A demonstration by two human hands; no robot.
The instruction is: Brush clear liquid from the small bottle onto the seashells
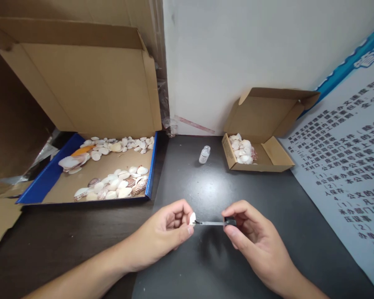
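Between the thumb and fingers of my left hand (170,227) is a small white seashell (192,219). My right hand (255,238) pinches the black cap of a brush applicator (230,221). The applicator's thin pale stem points left, and its dark tip meets the shell or lies right in front of it. Both hands are above the dark tabletop (215,265). Farther back stands a small clear glass bottle (205,155), upright and uncapped, with a little printing on its side.
At the left, an open blue-edged cardboard box (90,182) holds many shells in two groups. A smaller open cardboard box (262,167) with a heap of shells stands at the back right. A printed sheet (339,166) lines the right side; a white wall (237,50) rises behind.
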